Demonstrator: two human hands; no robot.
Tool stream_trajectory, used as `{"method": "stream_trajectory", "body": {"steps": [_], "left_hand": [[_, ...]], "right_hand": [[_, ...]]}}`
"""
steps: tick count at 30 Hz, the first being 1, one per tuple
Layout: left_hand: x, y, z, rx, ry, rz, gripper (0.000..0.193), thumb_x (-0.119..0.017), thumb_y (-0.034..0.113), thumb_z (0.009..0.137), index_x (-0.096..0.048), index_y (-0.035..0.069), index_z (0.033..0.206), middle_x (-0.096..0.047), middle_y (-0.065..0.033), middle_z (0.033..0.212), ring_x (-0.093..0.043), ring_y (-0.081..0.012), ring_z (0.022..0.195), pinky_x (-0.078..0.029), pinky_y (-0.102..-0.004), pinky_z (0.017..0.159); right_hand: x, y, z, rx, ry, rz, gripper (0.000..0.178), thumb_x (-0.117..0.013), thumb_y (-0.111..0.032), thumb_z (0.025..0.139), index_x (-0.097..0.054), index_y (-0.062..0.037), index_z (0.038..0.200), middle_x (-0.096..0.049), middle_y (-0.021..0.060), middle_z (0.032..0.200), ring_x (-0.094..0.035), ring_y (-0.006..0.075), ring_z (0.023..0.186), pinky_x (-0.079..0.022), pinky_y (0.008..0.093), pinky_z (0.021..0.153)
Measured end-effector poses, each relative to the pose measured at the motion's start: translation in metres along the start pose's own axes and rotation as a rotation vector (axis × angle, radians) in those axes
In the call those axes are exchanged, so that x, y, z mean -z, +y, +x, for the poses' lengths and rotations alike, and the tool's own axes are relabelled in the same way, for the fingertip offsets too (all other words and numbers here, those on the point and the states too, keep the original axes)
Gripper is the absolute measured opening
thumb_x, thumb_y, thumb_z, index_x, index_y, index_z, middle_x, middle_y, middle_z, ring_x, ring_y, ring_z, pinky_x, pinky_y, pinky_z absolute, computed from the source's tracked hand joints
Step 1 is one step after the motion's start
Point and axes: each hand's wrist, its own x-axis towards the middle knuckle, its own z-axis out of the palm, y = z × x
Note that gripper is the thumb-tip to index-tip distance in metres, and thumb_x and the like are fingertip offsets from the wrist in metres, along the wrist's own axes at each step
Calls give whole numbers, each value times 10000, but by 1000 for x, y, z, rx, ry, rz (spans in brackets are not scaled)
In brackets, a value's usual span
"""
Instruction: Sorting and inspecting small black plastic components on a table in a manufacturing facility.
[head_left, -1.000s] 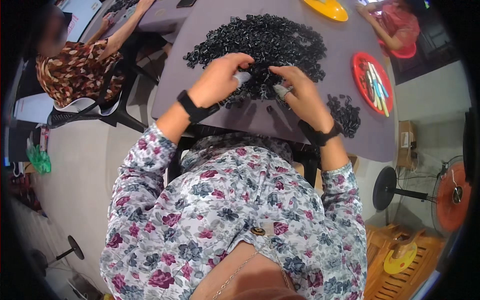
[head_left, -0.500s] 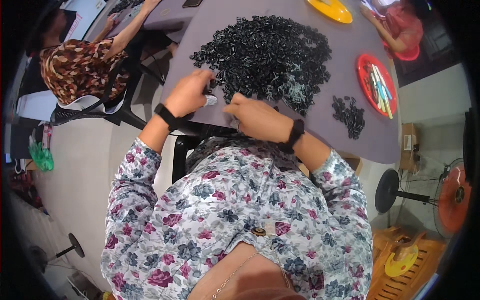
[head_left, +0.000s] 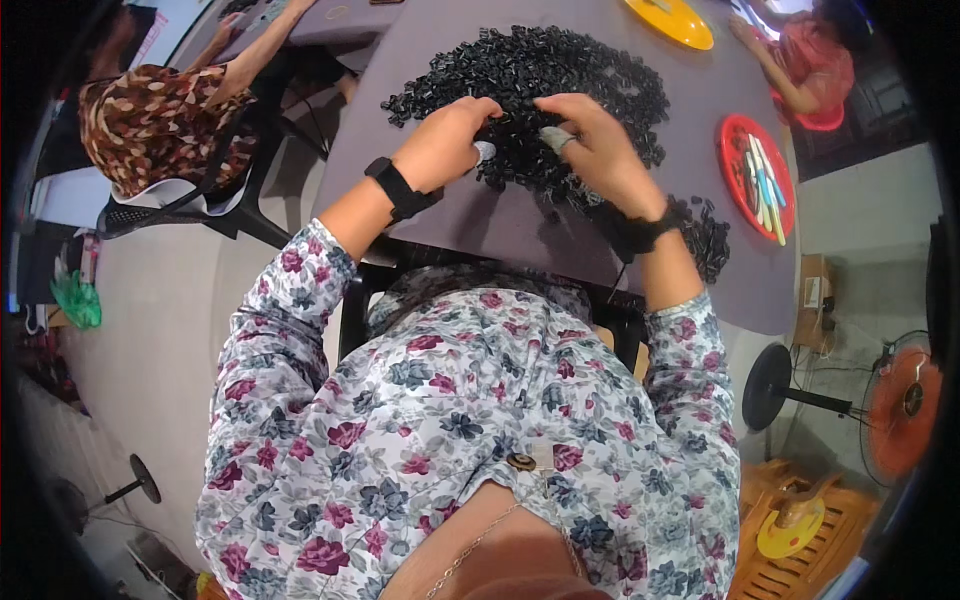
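Observation:
A big heap of small black plastic pieces (head_left: 545,60) covers the middle of the table. My left hand (head_left: 447,145) is over the heap's near left side, its fingers bent together at the pieces; whatever they pinch is too small to make out. A pale wrap shows on its thumb. Across from it, my right hand (head_left: 605,155) reaches over the near right part of the heap. Its forefinger and grey-wrapped thumb stand apart, with no piece visible between them. A smaller pile of black pieces (head_left: 710,245) lies by my right wrist, partly hidden behind it.
On the right of the grey table (head_left: 360,140) stands a red tray (head_left: 728,165) holding several light-handled tools (head_left: 765,190). A yellow plate (head_left: 680,25) sits at the far edge. Co-workers sit at far left and far right. Fans (head_left: 900,400) stand at lower right.
Both hands have moved forward from the table's near edge onto the heap and spread farther apart. My right hand now covers the greyish patch at the heap's near right.

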Motion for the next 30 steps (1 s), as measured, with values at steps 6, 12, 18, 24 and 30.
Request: {"method": "stream_trajectory", "body": {"steps": [6, 12, 18, 24, 30], "left_hand": [[10, -3, -29, 11, -17, -73, 435, -626, -99, 822, -640, 28, 1237, -680, -108, 1074, -652, -252, 842, -528, -346, 771], [-6, 5, -41, -42, -166, 4, 434, -632, -71, 810, -647, 20, 1234, -676, -156, 1034, -670, -350, 922, -535, -413, 814], [-13, 14, -33, -61, -185, 63, 470, -635, -80, 772, -654, 25, 1230, -685, -175, 1095, -679, -372, 1025, -554, -456, 868], [-27, 21, -38, -82, -179, 99, 430, -632, -78, 766, -670, 36, 1178, -688, -159, 1086, -684, -370, 1006, -557, -458, 850], [-31, 25, -40, -88, -202, 34, 393, -632, -57, 781, -669, 47, 1157, -676, -155, 1073, -676, -371, 1005, -555, -469, 835]], "right_hand": [[25, -17, -48, -160, 1, -84, 242, -677, -42, 912, -713, -20, 1151, -682, 134, 1013, -663, 257, 850, -534, 360, 748], [4, -24, -87, -177, -288, -263, 299, -580, 28, 865, -697, 0, 1139, -678, 159, 1016, -686, 294, 948, -541, 367, 816], [-14, -10, -78, -129, -52, -101, 343, -579, 70, 825, -692, -1, 1140, -672, 168, 1061, -670, 373, 997, -541, 424, 868], [-20, -11, -83, -146, -135, -313, 403, -581, 136, 769, -694, -13, 1126, -629, 155, 1067, -649, 371, 1028, -534, 424, 870], [-14, -10, -89, -197, -112, -238, 357, -602, 124, 765, -689, -21, 1080, -621, 140, 1091, -648, 367, 1017, -533, 419, 858]]}}
